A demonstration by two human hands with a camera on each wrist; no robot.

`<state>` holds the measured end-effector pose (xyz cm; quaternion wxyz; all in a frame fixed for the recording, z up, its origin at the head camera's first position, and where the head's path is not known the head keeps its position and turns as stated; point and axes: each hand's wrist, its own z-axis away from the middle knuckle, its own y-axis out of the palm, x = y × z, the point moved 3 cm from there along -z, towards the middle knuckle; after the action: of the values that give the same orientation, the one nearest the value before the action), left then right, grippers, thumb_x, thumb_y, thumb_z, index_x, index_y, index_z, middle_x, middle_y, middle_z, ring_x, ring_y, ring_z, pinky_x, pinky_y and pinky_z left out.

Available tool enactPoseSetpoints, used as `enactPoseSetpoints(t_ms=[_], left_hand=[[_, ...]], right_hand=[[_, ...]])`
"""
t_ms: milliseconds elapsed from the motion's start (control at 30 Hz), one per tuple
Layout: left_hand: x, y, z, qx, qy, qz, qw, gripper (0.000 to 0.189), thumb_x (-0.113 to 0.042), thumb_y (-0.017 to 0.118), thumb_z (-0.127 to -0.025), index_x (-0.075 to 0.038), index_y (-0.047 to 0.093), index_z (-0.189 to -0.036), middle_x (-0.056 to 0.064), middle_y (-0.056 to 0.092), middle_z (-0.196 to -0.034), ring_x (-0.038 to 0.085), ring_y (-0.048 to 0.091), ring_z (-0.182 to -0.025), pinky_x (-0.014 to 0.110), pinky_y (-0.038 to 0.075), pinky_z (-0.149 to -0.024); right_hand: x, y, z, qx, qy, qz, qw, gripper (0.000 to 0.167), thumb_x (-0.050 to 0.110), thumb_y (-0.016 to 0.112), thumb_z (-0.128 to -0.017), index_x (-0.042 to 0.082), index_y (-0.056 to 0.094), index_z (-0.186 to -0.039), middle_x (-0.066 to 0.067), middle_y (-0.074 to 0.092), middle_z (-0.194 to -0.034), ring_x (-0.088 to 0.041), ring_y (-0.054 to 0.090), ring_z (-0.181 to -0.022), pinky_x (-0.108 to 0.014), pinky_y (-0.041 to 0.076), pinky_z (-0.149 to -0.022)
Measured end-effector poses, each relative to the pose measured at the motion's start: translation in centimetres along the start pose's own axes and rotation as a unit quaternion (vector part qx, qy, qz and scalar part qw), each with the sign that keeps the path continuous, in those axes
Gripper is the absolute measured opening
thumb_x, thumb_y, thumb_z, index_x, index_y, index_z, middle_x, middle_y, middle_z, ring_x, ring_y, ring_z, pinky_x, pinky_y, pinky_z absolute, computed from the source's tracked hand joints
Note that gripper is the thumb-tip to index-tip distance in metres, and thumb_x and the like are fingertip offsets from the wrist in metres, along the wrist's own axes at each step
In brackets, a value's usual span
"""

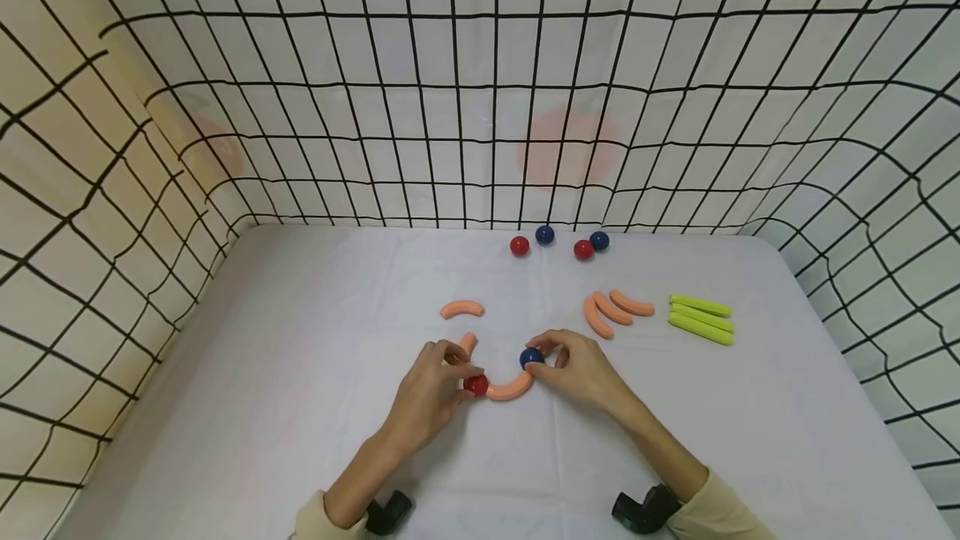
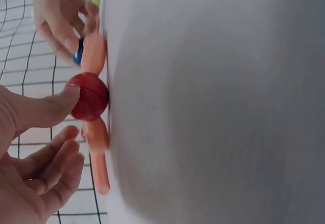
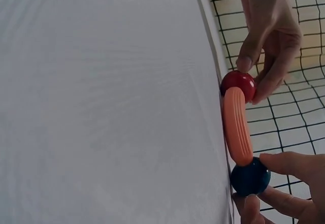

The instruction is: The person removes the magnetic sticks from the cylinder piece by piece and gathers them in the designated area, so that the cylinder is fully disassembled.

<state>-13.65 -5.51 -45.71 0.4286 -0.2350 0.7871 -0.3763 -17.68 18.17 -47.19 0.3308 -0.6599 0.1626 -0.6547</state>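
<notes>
My left hand (image 1: 423, 398) holds a red ball (image 1: 476, 385) between thumb and fingers on the white surface. Across from it, my right hand (image 1: 581, 369) pinches a dark blue ball (image 1: 532, 358). A curved orange stick (image 1: 510, 389) spans the two balls, one end at each, as the right wrist view also shows with its ridged side (image 3: 237, 127). Beyond the red ball, a second curved orange stick (image 1: 468, 343) reaches away, partly hidden by the left fingers. Just past its far end lies another curved orange stick (image 1: 462, 308), separate from it.
Farther back are two red balls (image 1: 519, 246) and two blue balls (image 1: 545, 235). Three curved orange sticks (image 1: 597, 317) lie to the right, beside several straight green sticks (image 1: 701, 320). A black wire grid (image 1: 450, 140) borders the white tabletop (image 1: 315, 298) at the back and sides.
</notes>
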Motion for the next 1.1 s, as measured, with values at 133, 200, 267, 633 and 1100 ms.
enactPoseSetpoints(t_ms=[133,200,267,633,1100], left_hand=[[0.6,-0.4,-0.3,-0.005,-0.011,0.002,0.9999,0.028,0.001,0.090,-0.074,-0.011,0.084,-0.098,0.006,0.066,-0.101,0.020,0.058,-0.092,0.027,0.055,-0.074],[0.9,-0.5,-0.5,0.002,-0.026,0.024,0.9994,0.028,0.002,0.089,-0.074,-0.010,0.084,-0.100,0.006,0.066,-0.099,0.019,0.059,-0.089,0.026,0.054,-0.073],[1.1,-0.5,-0.5,0.012,-0.042,0.049,0.9978,0.028,0.003,0.087,-0.076,-0.008,0.084,-0.102,0.007,0.065,-0.097,0.020,0.061,-0.087,0.026,0.055,-0.073],[1.6,-0.4,-0.9,0.011,-0.096,0.103,0.9899,0.026,-0.002,0.088,-0.077,-0.006,0.083,-0.102,0.007,0.069,-0.096,0.021,0.068,-0.086,0.030,0.060,-0.070],[1.7,-0.3,-1.7,0.063,-0.067,0.158,0.9831,0.024,0.005,0.083,-0.081,0.001,0.080,-0.105,0.013,0.070,-0.104,0.027,0.074,-0.093,0.039,0.065,-0.084]], right_hand=[[0.0,-0.2,-0.1,0.026,0.006,0.011,0.9996,0.024,0.024,0.082,-0.088,0.015,0.076,-0.109,-0.001,0.070,-0.095,-0.013,0.054,-0.071,-0.021,0.042,-0.060],[0.0,-0.3,-0.1,0.040,0.002,0.014,0.9991,0.022,0.026,0.083,-0.087,0.016,0.076,-0.105,0.001,0.069,-0.093,-0.013,0.054,-0.071,-0.021,0.042,-0.060],[0.0,-0.3,0.0,0.057,0.001,0.014,0.9983,0.020,0.027,0.084,-0.086,0.017,0.076,-0.102,0.002,0.068,-0.091,-0.013,0.053,-0.069,-0.021,0.041,-0.058],[0.3,-0.1,0.1,0.140,-0.041,0.002,0.9893,0.028,0.037,0.083,-0.088,0.016,0.077,-0.104,0.005,0.070,-0.089,-0.012,0.056,-0.068,-0.021,0.045,-0.058],[1.7,1.1,-3.6,0.088,-0.099,-0.038,0.9905,0.038,0.022,0.077,-0.095,0.012,0.072,-0.132,-0.008,0.070,-0.112,-0.013,0.064,-0.091,-0.021,0.053,-0.076]])
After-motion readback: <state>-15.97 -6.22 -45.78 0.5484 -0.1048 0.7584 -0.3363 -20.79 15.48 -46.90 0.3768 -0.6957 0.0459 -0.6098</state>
